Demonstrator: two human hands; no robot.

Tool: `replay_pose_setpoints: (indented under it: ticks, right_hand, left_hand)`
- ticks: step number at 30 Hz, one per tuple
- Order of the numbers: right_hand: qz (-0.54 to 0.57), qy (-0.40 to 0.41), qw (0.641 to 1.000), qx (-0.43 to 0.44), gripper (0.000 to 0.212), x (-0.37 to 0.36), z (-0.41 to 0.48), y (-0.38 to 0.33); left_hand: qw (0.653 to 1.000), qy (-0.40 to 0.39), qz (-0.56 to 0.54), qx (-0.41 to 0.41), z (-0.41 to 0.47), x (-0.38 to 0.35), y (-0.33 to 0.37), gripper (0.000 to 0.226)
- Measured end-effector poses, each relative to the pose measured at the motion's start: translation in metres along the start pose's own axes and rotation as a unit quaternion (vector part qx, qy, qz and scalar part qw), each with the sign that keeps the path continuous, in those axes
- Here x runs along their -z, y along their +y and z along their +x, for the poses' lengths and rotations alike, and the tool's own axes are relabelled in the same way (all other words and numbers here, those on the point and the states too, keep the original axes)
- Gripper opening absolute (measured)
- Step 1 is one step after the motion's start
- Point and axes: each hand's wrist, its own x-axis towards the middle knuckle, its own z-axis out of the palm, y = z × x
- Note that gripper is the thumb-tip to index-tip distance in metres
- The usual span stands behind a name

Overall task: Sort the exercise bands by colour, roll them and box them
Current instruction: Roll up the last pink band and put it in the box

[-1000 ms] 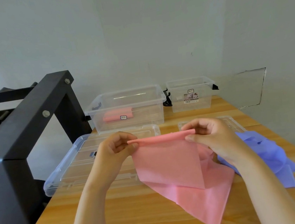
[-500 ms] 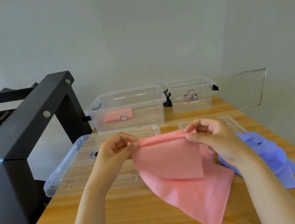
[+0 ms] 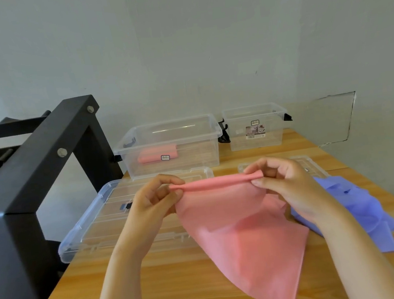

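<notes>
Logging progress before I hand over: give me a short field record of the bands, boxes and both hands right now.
pink band: top edge rolled, rest drapes onto the table
left hand: pinches the left end of the rolled edge
right hand: pinches the right end of that edge
large box: open, holds one pink roll
small box: open, no band seen inside
purple bands: loose heap on the table, right of the pink band
large lid: flat on the table, before the large box
</notes>
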Motion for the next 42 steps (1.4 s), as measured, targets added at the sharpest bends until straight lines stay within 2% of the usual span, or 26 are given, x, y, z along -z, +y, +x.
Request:
replay_pose_setpoints:
  ticks: [6, 10, 13, 17, 22, 25, 27, 29, 31, 33, 42]
  right_hand:
    - [-0.017, 0.008, 1.0, -0.008, 0.027, -0.0019, 0.0012, 0.0015]
    - [-0.029, 0.02, 0.999, -0.014, 0.027, -0.002, 0.0023, 0.0031]
    - [-0.03, 0.028, 0.999, -0.007, 0.025, -0.0029, 0.0017, 0.0019]
    - [-0.016, 0.016, 1.0, 0.0, 0.019, -0.0042, -0.0006, -0.0015]
    - [0.026, 0.003, 1.0, -0.01, 0.028, -0.0013, -0.0018, -0.003]
    - [0.029, -0.009, 0.999, -0.015, 0.024, 0.0, -0.0022, -0.0032]
    - [0.016, 0.0, 1.0, -0.012, 0.021, -0.001, -0.0011, -0.0019]
    - [-0.001, 0.015, 1.0, -0.011, 0.024, -0.0019, 0.0007, 0.0004]
    - [-0.012, 0.022, 1.0, -0.013, 0.026, -0.0031, 0.0018, 0.0023]
    - [-0.022, 0.03, 0.999, -0.009, 0.027, -0.0042, 0.0021, 0.0023]
    - [0.027, -0.006, 1.0, -0.011, 0.027, -0.0012, -0.0013, -0.0024]
  left_hand:
    - [0.999, 0.032, 0.035, -0.025, 0.0013, -0.0011, 0.0001, 0.01]
    - [0.998, 0.044, 0.051, -0.014, 0.0026, -0.0021, -0.0002, 0.025]
    - [0.997, 0.031, 0.062, -0.021, 0.0029, -0.0036, -0.0004, 0.014]
    - [1.0, -0.005, 0.018, 0.004, 0.0007, -0.0062, 0.0002, 0.004]
    - [0.999, -0.016, -0.04, 0.005, 0.0008, -0.0011, -0.0003, 0.01]
    - [0.998, -0.02, -0.062, 0.011, 0.0003, 0.0006, -0.0002, 0.004]
    - [1.0, 0.005, -0.022, 0.009, 0.0005, -0.0016, -0.0006, 0.005]
    - [0.999, 0.022, 0.037, 0.011, 0.002, -0.0043, -0.0016, 0.015]
    - [0.998, 0.026, 0.051, 0.011, 0.0024, -0.0059, -0.0019, 0.025]
    - [0.998, 0.028, 0.055, -0.003, 0.0027, -0.0062, -0.002, 0.021]
    - [0.997, -0.014, -0.061, 0.034, 0.0006, -0.0043, 0.0, 0.007]
